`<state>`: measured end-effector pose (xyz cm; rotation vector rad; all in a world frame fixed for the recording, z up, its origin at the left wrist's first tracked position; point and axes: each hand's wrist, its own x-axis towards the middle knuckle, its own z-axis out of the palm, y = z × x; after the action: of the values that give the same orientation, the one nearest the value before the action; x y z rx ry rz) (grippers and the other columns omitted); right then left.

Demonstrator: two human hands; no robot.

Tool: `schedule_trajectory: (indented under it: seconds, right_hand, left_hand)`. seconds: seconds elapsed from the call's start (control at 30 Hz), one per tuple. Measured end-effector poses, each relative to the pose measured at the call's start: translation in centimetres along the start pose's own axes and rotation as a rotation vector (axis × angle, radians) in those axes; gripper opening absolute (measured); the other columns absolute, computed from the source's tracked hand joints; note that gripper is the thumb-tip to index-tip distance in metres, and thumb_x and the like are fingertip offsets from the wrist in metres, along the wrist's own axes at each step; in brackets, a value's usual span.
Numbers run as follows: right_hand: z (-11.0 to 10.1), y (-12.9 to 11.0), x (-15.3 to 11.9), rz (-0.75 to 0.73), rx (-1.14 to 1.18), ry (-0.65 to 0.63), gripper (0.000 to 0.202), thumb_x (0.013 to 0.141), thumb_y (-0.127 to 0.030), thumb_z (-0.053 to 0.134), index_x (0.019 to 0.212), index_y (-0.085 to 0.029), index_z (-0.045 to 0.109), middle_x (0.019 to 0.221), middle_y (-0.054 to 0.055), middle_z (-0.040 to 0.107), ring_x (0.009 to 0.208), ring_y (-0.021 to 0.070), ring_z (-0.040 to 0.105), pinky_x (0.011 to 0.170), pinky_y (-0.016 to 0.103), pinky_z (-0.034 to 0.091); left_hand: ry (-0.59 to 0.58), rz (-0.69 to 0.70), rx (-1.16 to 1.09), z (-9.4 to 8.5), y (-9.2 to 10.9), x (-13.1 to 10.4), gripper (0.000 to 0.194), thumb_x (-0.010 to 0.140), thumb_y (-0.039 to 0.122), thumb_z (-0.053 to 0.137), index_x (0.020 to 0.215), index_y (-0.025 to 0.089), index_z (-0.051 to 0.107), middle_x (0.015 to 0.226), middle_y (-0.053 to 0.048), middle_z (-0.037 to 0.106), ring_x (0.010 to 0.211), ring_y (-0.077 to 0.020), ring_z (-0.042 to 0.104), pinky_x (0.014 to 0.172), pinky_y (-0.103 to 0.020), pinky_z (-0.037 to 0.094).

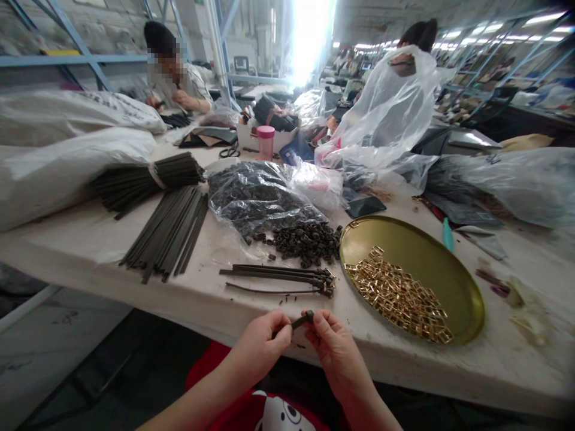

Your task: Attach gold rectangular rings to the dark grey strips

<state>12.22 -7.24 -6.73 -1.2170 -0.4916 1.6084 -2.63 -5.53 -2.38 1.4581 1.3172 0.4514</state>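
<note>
Over the table's front edge, my left hand pinches a dark narrow strap. The fingers of my right hand are closed at the strap's far end, where a small dark loop seems to sit; the fingertips partly cover it. Just beyond my hands lie several dark straps with gold buckles at their right ends. A heap of small dark loops spills from a clear plastic bag. To the right, an oval gold tray holds a pile of gold rectangular buckles.
Loose dark strips and a tied bundle lie at the left. Behind are a pink-lidded jar, scissors and a dark flat phone-like object. White sacks fill the far left. Two people sit across the table.
</note>
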Motion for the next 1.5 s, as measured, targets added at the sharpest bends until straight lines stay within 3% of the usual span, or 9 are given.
schedule_trajectory:
  seconds: [0.23, 0.3, 0.4, 0.57, 0.77, 0.87, 1.07, 1.23, 1.5]
  right_hand:
    - [0.1, 0.6, -0.2, 0.022, 0.094, -0.040, 0.030, 0.062, -0.034, 0.073, 0.086, -0.019, 0.062, 0.075, -0.001, 0.062, 0.065, 0.0112, 0.054, 0.064, 0.024, 0.044]
    - [0.1, 0.3, -0.4, 0.031, 0.122, -0.024, 0.026, 0.061, -0.032, 0.074, 0.082, -0.019, 0.064, 0.074, -0.001, 0.062, 0.065, 0.0103, 0.054, 0.064, 0.022, 0.043]
    - [0.1, 0.0, -0.7, -0.012, 0.112, 0.034, 0.023, 0.060, -0.030, 0.075, 0.076, -0.020, 0.062, 0.073, -0.003, 0.061, 0.065, 0.0102, 0.053, 0.062, 0.021, 0.042]
    - [0.8, 0.1, -1.8, -0.095, -0.076, -0.066, 0.022, 0.065, -0.032, 0.070, 0.080, -0.020, 0.059, 0.074, -0.002, 0.061, 0.071, 0.0132, 0.054, 0.070, 0.025, 0.042]
    - [0.6, -0.4, -2.6, -0.469, -0.492, -0.058, 0.023, 0.080, -0.037, 0.051, 0.070, -0.018, 0.057, 0.066, -0.001, 0.055, 0.063, 0.0132, 0.049, 0.060, 0.024, 0.039]
    - [0.2, -0.5, -2.3, -0.497, -0.620, -0.039, 0.028, 0.081, -0.039, 0.047, 0.064, -0.018, 0.051, 0.059, -0.003, 0.046, 0.056, 0.0117, 0.043, 0.053, 0.022, 0.035]
    - [-2.7, -3.7, 0.8, -0.530, -0.756, 0.072, 0.036, 0.086, -0.044, 0.033, 0.061, -0.020, 0.041, 0.054, -0.004, 0.040, 0.052, 0.0115, 0.043, 0.052, 0.022, 0.036]
    - [-6.3, -9.0, 6.3, -0.676, -1.432, 0.283, 0.017, 0.084, -0.025, 0.041, 0.080, -0.016, 0.056, 0.077, 0.005, 0.059, 0.068, 0.0156, 0.054, 0.062, 0.024, 0.040]
    - [-6.3, -10.8, 11.9, -0.639, -1.689, 0.171, 0.019, 0.072, -0.005, 0.049, 0.059, -0.014, 0.060, 0.069, 0.012, 0.061, 0.072, 0.0214, 0.057, 0.066, 0.029, 0.036]
  left_hand:
    - [-0.043, 0.074, -0.028, 0.6, 0.2, 0.1, 0.016, 0.079, 0.025, 0.040, 0.066, 0.017, 0.046, 0.058, 0.005, 0.042, 0.056, -0.0101, 0.041, 0.053, -0.020, 0.032]
    - [-0.111, 0.040, -0.074, 0.5, 0.2, -0.2, 0.013, 0.079, 0.023, 0.039, 0.080, 0.016, 0.050, 0.059, 0.005, 0.045, 0.052, -0.0096, 0.042, 0.050, -0.019, 0.033]
    - [-0.193, 0.001, -0.114, 0.1, 0.1, -0.9, 0.030, 0.080, 0.019, 0.035, 0.108, 0.017, 0.045, 0.058, 0.006, 0.047, 0.049, -0.0102, 0.044, 0.048, -0.020, 0.035]
    - [-0.128, 0.022, -0.084, 0.0, 0.4, -1.4, 0.040, 0.083, 0.024, 0.037, 0.122, 0.014, 0.038, 0.059, 0.005, 0.046, 0.055, -0.0124, 0.045, 0.054, -0.022, 0.037]
    - [-0.127, 0.148, 0.017, -0.1, 1.0, -1.0, 0.028, 0.085, 0.037, 0.039, 0.085, 0.016, 0.056, 0.080, -0.001, 0.058, 0.077, -0.0154, 0.052, 0.070, -0.022, 0.039]
    - [-0.135, 0.123, 0.149, 0.1, 0.9, -0.8, 0.027, 0.086, 0.037, 0.036, 0.078, 0.017, 0.053, 0.074, 0.000, 0.057, 0.071, -0.0157, 0.052, 0.066, -0.023, 0.037]
    - [-0.135, 0.109, 0.157, -0.1, 0.5, 0.0, 0.027, 0.086, 0.038, 0.032, 0.079, 0.019, 0.050, 0.073, -0.001, 0.054, 0.068, -0.0154, 0.049, 0.063, -0.023, 0.036]
    - [-0.210, 0.035, -0.084, 0.2, 0.4, 1.3, 0.033, 0.082, 0.050, 0.034, 0.074, 0.019, 0.045, 0.056, 0.006, 0.034, 0.049, -0.0096, 0.030, 0.045, -0.020, 0.025]
    - [-0.197, -0.028, -0.295, 0.7, -0.7, 2.8, 0.039, 0.077, 0.058, 0.038, 0.072, 0.019, 0.043, 0.046, 0.010, 0.026, 0.043, -0.0083, 0.023, 0.043, -0.020, 0.019]
